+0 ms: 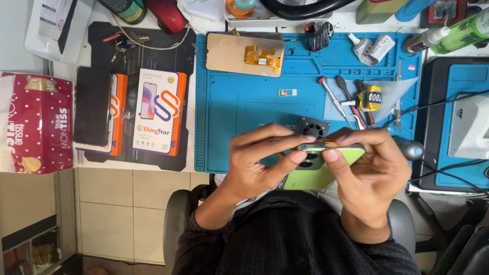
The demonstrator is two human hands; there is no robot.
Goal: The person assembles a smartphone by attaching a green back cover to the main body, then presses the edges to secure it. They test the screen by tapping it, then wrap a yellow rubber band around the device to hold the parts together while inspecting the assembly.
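Both arms come up from the bottom of the view, in dark sleeves, and bend in toward each other. The two hands meet above the near edge of the blue mat (244,102) on the surface.

The left hand (254,160) is curled around the left end of a green phone (318,168). Its fingers (277,137) lie along the top edge and its thumb presses on the side near the round camera part. The fingers are closed on the phone, not spread.

The right hand (369,168) holds the right end of the same phone. Its fingers are bent over the top edge and its thumb pushes on the side, close to the left thumb. It is closed on the phone too. The phone is tipped on its edge, up in the air between the hands, just in front of the person's chest.

To the left, on a black mat (135,158), lie two flat boxes. One box (159,112) is white and orange with a phone picture on it. The other box (117,114) is orange, and a black phone (91,106) lies on top of it. Farther left is a red tissue pack (35,122) with white dots.

On the blue mat lies a tan screen part (244,53) with an orange strip. Near the right side there is a small yellow and black roll (373,97) beside a screwdriver (333,99). A green bottle (461,33) lies at the top right.
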